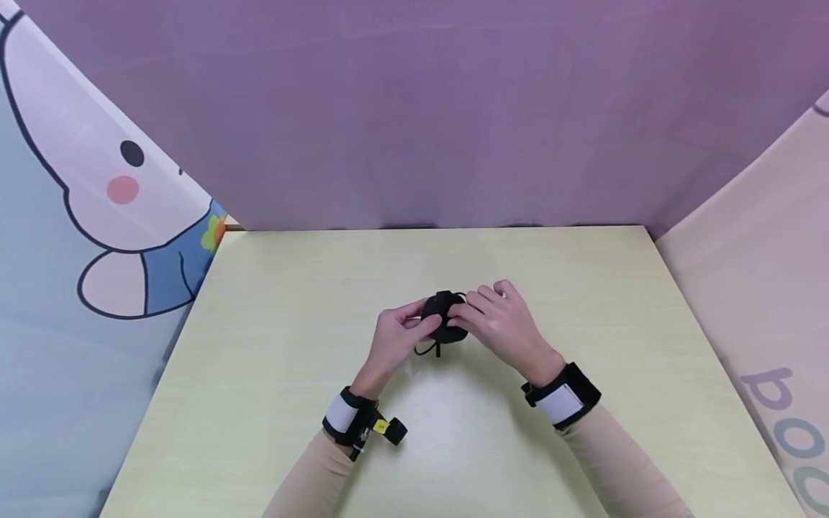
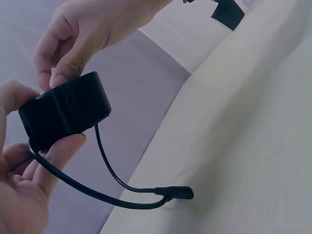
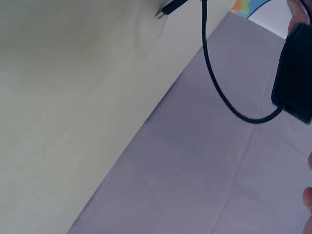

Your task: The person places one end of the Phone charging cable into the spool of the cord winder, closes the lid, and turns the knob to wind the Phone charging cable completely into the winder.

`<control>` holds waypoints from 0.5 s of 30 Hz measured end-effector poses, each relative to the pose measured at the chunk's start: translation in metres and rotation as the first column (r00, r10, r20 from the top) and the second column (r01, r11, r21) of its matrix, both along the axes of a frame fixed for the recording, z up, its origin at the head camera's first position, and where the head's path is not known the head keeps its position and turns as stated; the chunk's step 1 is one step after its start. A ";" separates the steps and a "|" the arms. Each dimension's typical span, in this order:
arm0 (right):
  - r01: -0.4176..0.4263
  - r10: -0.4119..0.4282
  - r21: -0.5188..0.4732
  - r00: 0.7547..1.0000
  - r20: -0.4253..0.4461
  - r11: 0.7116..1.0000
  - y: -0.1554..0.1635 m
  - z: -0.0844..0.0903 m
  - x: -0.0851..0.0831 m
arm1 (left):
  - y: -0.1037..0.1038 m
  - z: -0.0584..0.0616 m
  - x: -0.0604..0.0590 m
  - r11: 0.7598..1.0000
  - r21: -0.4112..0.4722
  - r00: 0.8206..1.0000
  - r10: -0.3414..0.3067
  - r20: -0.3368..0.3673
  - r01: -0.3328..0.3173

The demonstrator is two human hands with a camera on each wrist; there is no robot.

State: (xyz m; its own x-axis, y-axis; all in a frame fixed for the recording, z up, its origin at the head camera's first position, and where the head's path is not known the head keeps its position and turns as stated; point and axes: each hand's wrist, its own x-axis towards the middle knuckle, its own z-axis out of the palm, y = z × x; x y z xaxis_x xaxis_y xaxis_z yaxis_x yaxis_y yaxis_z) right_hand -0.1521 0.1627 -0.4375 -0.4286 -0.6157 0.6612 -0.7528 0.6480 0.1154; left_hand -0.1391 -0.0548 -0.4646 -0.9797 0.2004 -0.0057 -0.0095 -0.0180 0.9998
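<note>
A small black round device (image 1: 443, 305) with a thin black cable is held above the table between both hands. My left hand (image 1: 395, 337) grips its left side, thumb on the near face and fingers behind. My right hand (image 1: 501, 327), fingers curled, has thumb and index tips pinched at the device's right part. In the left wrist view the thick black body (image 2: 68, 109) shows side-on, its cable (image 2: 73, 182) looping down to a dark connector end (image 2: 178, 192). The right wrist view shows a metal-tipped plug (image 3: 170, 7) at the top and the device (image 3: 295, 73) at the right edge.
The pale wooden table (image 1: 259, 360) lies under both hands. A purple cloth (image 1: 414, 115) hangs behind it, with a cartoon-printed cloth (image 1: 129, 216) at left and a pale lettered one (image 1: 745, 288) at right. Both wrists wear black straps (image 1: 573, 396).
</note>
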 end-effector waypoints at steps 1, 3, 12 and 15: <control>0.008 -0.008 -0.013 1.000 -0.002 1.000 -0.001 -0.001 0.001 | 0.000 0.000 0.000 1.000 0.006 1.000 0.004 0.000 -0.004; 0.017 -0.018 -0.039 1.000 -0.009 0.999 -0.002 -0.002 0.003 | 0.001 -0.001 0.000 1.000 0.014 1.000 0.011 -0.003 -0.011; 0.087 -0.091 -0.124 0.995 -0.027 0.988 -0.010 -0.009 0.010 | 0.005 -0.003 0.002 0.996 0.083 1.000 0.014 -0.019 -0.013; 0.128 -0.131 -0.148 0.991 -0.008 0.981 -0.014 -0.009 0.014 | 0.007 -0.003 0.002 0.995 0.102 1.000 0.010 -0.025 -0.007</control>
